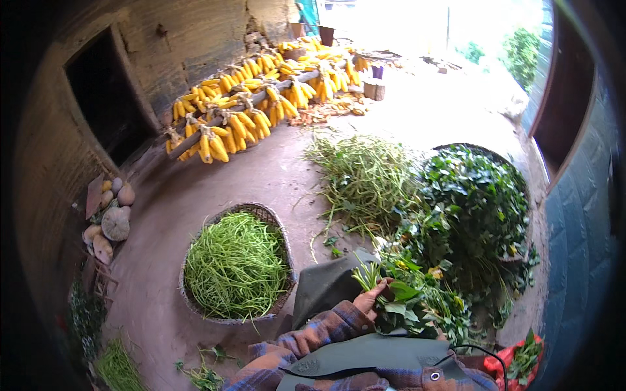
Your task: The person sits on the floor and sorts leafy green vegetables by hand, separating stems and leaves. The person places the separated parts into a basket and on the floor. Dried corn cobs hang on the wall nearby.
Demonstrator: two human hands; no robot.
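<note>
My left hand is closed around a bunch of cut green stems with broad leaves, held over my lap. The pale stem ends point up and to the left, while the leaves spread to the right of my fingers. Only a sliver of my right hand shows at the lower edge of the leaves; its fingers are hidden. A dark apron covers my knee. Left of it stands a woven basket heaped with thin green stems. More leafy stems lie just right of my hands.
Beyond my knees lies a pile of pale stems, beside a round basket piled with dark leaves. Corn cobs hang on poles along the wall. Pumpkins sit at left. A red bag is at lower right.
</note>
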